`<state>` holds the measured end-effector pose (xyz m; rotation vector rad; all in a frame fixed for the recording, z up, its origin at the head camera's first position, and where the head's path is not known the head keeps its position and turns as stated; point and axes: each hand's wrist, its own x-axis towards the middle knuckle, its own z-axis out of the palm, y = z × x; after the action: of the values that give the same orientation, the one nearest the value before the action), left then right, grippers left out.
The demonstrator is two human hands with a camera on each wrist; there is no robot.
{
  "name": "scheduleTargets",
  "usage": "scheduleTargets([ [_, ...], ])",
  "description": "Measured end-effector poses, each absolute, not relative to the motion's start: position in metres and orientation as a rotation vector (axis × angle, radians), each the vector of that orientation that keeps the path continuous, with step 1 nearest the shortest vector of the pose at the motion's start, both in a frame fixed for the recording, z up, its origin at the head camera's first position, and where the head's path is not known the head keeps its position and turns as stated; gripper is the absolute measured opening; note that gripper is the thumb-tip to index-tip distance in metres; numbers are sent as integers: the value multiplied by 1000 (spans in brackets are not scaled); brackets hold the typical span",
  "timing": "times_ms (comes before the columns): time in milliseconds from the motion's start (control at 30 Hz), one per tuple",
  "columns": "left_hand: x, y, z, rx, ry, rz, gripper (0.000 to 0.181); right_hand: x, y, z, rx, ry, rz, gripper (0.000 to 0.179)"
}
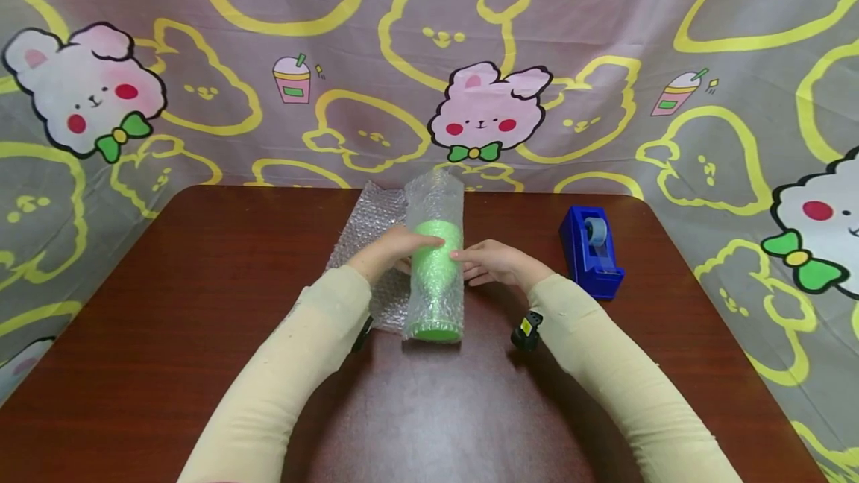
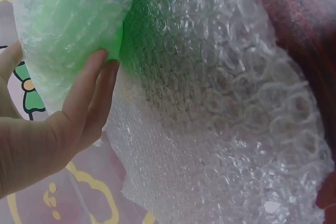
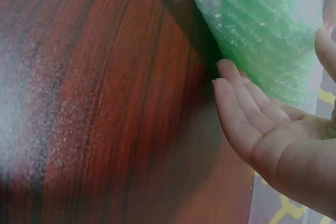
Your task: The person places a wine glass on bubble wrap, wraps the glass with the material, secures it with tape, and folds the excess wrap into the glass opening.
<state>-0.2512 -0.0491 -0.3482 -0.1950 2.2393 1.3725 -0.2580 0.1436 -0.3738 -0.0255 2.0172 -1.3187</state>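
A green, cup-like object [image 1: 435,274] lies rolled in clear bubble wrap [image 1: 438,196] at the middle of the table, its round end facing me. A loose stretch of the wrap [image 2: 220,93] spreads out flat to its left. My left hand [image 1: 396,243] holds the roll from the left, thumb across its top and fingers [image 2: 86,87] against its side. On the right side, my right hand [image 1: 493,261] touches the roll with the thumb on top. Its fingers [image 3: 244,100] are extended and slightly bent, their tips by the roll's lower edge.
A blue tape dispenser [image 1: 593,252] with a roll of clear tape stands to the right of my right hand. Behind the brown wooden table [image 1: 201,319] hangs a patterned curtain [image 1: 376,13], which also runs along both sides.
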Motion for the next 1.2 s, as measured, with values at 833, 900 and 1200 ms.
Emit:
scheduleTargets([
  [833, -256, -61, -360, -216, 2086, 1468, 83, -256, 142, -374, -30, 2022, -1322, 56],
  [900, -258, -62, -363, -208, 2055, 1486, 76, -255, 141, -374, -29, 2026, -1318, 57],
  [1200, -262, -69, -372, -193, 1986, 1510, 63, -254, 137, -373, -27, 2020, -1308, 61],
])
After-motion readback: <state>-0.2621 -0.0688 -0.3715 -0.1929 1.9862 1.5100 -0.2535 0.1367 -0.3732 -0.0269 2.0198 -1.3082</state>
